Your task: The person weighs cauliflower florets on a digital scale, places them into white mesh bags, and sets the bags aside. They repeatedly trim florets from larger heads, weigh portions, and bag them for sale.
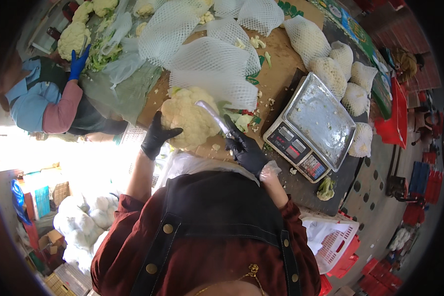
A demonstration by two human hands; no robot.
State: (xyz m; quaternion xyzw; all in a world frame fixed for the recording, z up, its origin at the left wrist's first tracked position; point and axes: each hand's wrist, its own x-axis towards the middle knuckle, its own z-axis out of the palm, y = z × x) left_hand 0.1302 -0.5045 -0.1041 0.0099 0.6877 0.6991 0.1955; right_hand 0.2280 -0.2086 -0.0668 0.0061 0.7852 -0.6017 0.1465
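A large cauliflower head (192, 120) rests on the cardboard-covered table before me. My left hand (158, 136), in a black glove, holds its left side with thumb and fingers spread around the curds. In my black-gloved right hand (246, 150) is a knife (211, 113), its curved metal blade lying over the right part of the cauliflower. White foam net sleeves (211, 68) lie just beyond the head. Cut leaves (240, 120) and small floret crumbs are scattered by the right hand. A digital weighing scale (309, 127) with a metal tray stands farther right.
Net-wrapped cauliflowers (327, 76) sit behind and beside the scale. At the left, a co-worker's blue-gloved hand (78, 63) is at another cauliflower (74, 40) with a blade. A plastic bag (122, 68) lies between us. A white crate (336, 240) stands low at the right.
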